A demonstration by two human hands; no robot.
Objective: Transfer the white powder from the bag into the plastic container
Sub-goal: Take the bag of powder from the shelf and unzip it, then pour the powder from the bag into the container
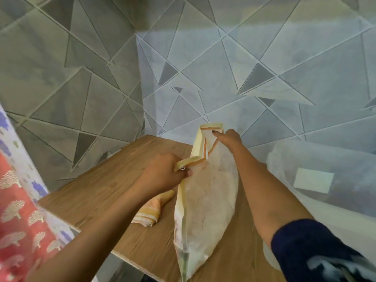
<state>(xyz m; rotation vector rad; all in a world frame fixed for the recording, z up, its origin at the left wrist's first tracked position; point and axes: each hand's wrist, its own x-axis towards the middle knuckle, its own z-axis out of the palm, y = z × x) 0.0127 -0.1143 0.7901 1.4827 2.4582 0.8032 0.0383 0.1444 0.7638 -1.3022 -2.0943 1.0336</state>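
A tall clear bag (pixel 205 202) with yellow and orange edging stands on the wooden table (pixel 97 200), filled with white powder. My left hand (pixel 164 174) grips the near left side of the bag's open top edge. My right hand (pixel 228 137) pinches the far right side of the same top edge, holding the mouth apart. A large translucent plastic container (pixel 325 176) with a white label sits to the right of the bag, beyond my right forearm.
A crumpled yellow and orange striped piece of wrapper (pixel 154 208) lies on the table just left of the bag. Grey geometric-patterned walls stand behind the table. A red and white patterned cloth (pixel 18 200) hangs at the far left.
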